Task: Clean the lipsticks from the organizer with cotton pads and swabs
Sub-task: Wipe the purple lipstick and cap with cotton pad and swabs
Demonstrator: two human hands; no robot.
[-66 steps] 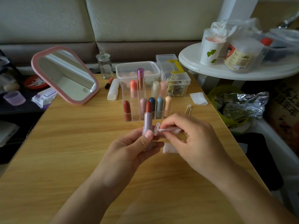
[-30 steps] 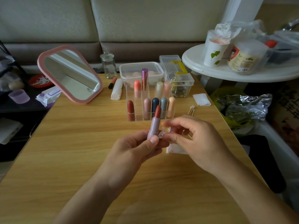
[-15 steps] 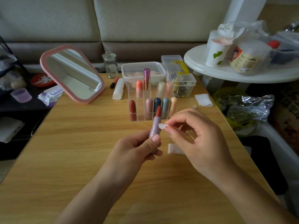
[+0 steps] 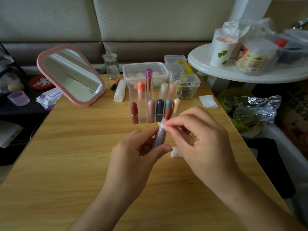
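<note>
Presently: wiping step. Left hand [image 4: 133,157] grips lipstick [image 4: 160,135] by lilac base, tilted, red tip bared, just in front of organizer [image 4: 141,118]. Right hand [image 4: 200,140] pinches cotton pad scrap [image 4: 160,125] against tube collar. Hands close together. Next, likely: turn tube, work scrap round rim, light pressure, spare red tip.

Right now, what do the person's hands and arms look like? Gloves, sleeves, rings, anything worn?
Both are bare, with no gloves on the left hand or the right hand. No ring, watch or bracelet shows on either. The left forearm and right forearm are uncovered down to the frame's lower edge, so no sleeve is in view. The nails look short and pale; I cannot tell whether they are polished.
</note>
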